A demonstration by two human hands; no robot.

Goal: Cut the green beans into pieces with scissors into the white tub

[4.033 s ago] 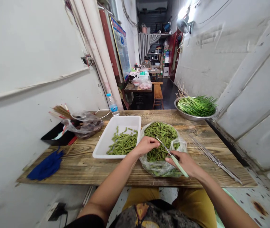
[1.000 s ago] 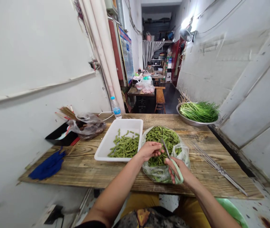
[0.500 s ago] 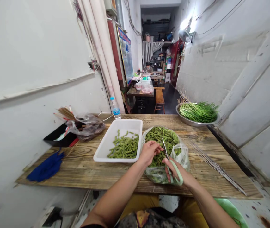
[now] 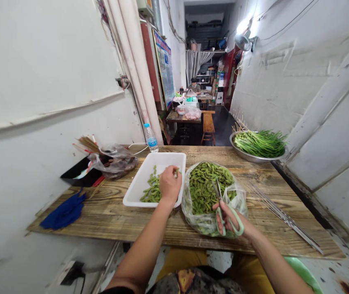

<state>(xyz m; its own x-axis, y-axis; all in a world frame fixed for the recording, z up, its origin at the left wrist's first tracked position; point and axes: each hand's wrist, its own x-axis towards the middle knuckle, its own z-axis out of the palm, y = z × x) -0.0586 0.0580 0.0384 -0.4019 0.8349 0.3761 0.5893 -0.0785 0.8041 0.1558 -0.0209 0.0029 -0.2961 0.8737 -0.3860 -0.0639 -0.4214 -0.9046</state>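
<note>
My left hand is over the right side of the white plastic tray, its fingers pinched together, with a bit of a green edamame pod showing at the tips. Loose pods lie in the tray beneath and beside it. My right hand grips scissors with pale green handles. Their blades stand slightly apart, pointing up over the edamame heap. That heap fills a clear plastic bag to the right of the tray.
Several thin metal skewers lie at the right. A steel bowl of green chives stands at the back right. Leftward are a blue cloth, a black box, a plastic bag and a water bottle. A person sits far back.
My left hand has moved left from above the edamame bag to over the tray. My right hand stays by the bag with the scissors, whose blades are now further apart.
</note>
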